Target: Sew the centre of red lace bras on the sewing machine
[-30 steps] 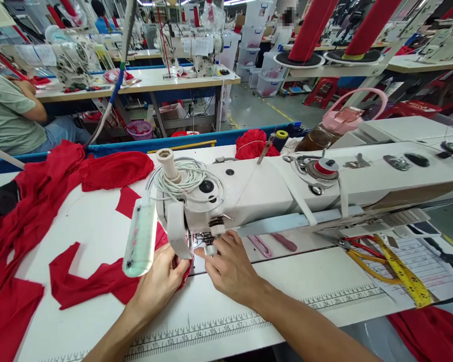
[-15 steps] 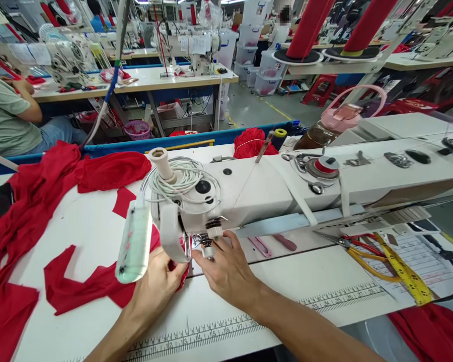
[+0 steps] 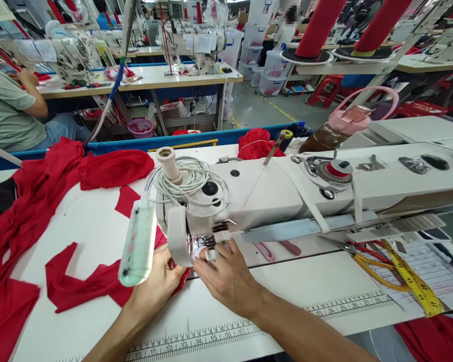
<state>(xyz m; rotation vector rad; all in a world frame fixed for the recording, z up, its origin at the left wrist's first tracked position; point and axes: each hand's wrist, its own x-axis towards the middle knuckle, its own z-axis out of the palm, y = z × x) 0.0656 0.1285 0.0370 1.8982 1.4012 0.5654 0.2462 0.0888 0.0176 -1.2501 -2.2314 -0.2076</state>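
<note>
Pinched cloth (image 3: 182,283) with left hand (image 3: 156,279), low middle | had right hand (image 3: 232,281) just apart, hold hidden | maybe risked poked fingers, reaching close under machine (image 3: 249,186)

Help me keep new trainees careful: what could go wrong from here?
The fingers of the right hand are close to the needle area of the sewing machine, so one might get caught. The left hand pinches red cloth beside it, where a fold could bunch up. The yellow tape measure reaches the front edge of the table and might slip off.
</note>
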